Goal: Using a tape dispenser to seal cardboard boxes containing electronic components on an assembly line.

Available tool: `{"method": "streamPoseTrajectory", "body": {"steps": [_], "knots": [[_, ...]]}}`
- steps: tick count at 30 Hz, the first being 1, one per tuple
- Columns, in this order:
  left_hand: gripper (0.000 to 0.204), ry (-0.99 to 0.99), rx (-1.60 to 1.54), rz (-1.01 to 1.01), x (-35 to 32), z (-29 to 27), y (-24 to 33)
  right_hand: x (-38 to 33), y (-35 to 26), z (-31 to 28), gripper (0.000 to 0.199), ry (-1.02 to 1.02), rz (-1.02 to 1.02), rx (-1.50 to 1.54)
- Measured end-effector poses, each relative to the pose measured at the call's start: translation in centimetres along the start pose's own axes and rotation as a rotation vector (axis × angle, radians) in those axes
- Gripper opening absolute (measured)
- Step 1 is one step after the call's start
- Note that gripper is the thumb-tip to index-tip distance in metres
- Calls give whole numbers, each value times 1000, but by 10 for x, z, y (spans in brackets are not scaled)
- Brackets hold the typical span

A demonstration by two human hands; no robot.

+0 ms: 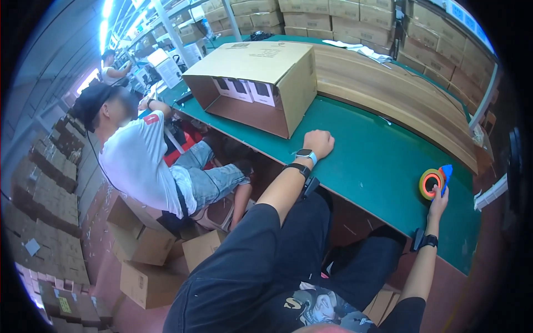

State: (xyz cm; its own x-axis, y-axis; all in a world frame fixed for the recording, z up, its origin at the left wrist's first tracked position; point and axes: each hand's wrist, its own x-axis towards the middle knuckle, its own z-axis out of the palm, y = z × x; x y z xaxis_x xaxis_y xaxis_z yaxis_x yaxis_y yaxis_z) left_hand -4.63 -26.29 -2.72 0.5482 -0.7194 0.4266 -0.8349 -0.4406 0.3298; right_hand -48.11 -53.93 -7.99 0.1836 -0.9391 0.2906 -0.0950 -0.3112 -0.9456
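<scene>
My left hand (321, 144) rests on the green tabletop (361, 150) with its fingers curled into a fist, and nothing shows in it. Just beyond it stands a large cardboard box (255, 58) lying on its side, its open face turned toward the seated person. Several small white boxes (261, 93) with dark pictures sit inside along the far part. At the right end of the table, my right hand (438, 204) is closed on a blue tape dispenser (446, 172) that carries a yellow-and-orange tape roll (430, 183). The dispenser is held at the tabletop, apart from the box.
Seated at the left is another person (139, 150) in a white shirt, one arm on the table. Open cartons (150, 272) lie on the floor between us. A brown wood-grain board (388, 94) runs along the table's far side, with stacked cartons (338, 22) behind.
</scene>
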Motion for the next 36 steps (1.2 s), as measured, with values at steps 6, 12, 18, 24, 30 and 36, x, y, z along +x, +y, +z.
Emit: {"method": "streamPoseTrajectory", "body": {"steps": [6, 12, 18, 24, 30, 36], "knots": [[28, -8, 0, -1, 1, 0, -2, -1, 1, -2, 42, 39, 3, 7], [28, 12, -7, -1, 1, 2, -4, 0, 2, -1, 42, 10, 10, 31], [28, 6, -22, 2, 2, -1, -3, -1, -1, 1, 40, 29, 6, 39], [28, 17, -26, -20, 3, 3, -7, -2, -7, 3, 38, 33, -23, 32], [26, 145, -309, -112, -23, -17, 16, -8, -15, 5, 34, 31, -14, 16], [73, 1002, -229, -204, -61, -107, -55, -6, -15, 5, 36, 29, -26, 1]]}}
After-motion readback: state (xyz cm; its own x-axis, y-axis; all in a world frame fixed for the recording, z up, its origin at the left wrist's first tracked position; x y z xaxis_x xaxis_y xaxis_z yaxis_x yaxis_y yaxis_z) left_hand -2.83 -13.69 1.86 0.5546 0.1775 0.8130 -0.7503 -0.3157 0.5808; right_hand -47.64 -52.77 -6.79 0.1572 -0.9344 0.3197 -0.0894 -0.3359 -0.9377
